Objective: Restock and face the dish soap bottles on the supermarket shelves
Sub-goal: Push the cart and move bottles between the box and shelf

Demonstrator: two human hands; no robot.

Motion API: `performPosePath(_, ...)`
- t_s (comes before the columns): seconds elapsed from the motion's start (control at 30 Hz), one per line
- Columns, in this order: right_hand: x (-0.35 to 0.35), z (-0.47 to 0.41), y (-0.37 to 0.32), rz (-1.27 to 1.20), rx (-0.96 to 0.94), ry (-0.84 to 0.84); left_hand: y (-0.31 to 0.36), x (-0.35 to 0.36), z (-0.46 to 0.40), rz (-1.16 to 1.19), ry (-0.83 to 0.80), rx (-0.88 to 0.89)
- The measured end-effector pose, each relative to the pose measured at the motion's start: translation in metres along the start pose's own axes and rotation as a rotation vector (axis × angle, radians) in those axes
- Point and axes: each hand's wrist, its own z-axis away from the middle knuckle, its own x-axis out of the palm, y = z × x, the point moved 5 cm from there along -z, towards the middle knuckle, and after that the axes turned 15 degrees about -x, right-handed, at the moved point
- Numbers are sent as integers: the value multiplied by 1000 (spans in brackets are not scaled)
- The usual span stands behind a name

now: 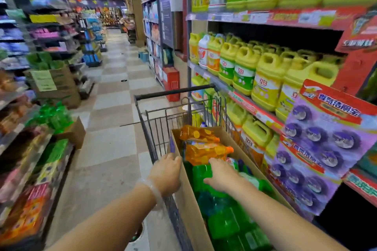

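A cardboard box [188, 206] sits in a wire shopping cart [155, 128] in front of me. It holds orange dish soap bottles [204, 149] at the far end and green bottles [226, 222] nearer me. My left hand [166, 175] grips the box's left rim. My right hand [221, 175] reaches into the box and rests on a green bottle [201, 175], fingers spread over it. Yellow dish soap jugs [267, 79] fill the shelves on the right.
The shelf unit on the right carries a purple hanging card display [318, 144] jutting out close to the cart. Low displays and a green-bottle carton [55, 116] line the left side. The tiled aisle [114, 96] runs ahead between them.
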Motion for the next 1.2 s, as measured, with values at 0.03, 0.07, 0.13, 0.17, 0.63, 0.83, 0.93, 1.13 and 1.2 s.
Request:
performPosePath(0.03, -6, -16, 7, -12, 12, 12, 1, -5, -19, 12, -7, 7)
performPosePath(0.07, -10, -31, 15, -28, 25, 19, 2, -7, -38, 29, -21, 12)
performPosePath(0.13, -9, -54, 30, -61, 63, 9, 6, -7, -70, 43, -71, 24)
performPosePath(0.17, -7, -63, 37, -74, 85, -3, 7, -3, -86, 40, -102, 35)
performPosePath(0.63, 36, -202, 123, -583, 636, 97, 68, 88, -309, 92, -638, 285)
performPosePath(0.83, 72, -214, 139, -1132, 1067, 250, 73, 130, -329, 171, -1000, 278)
performPosePath(0.93, 84, -218, 145, -1370, 1155, 310, 73, 145, -338, 228, -1068, 168)
performPosePath(1.13, 88, -214, 144, -1522, 1169, 555, 79, 148, -339, 397, -1156, 77)
performPosePath(1.2, 78, -205, 145, -1478, 1154, 663, 85, 135, -334, 447, -1158, 116)
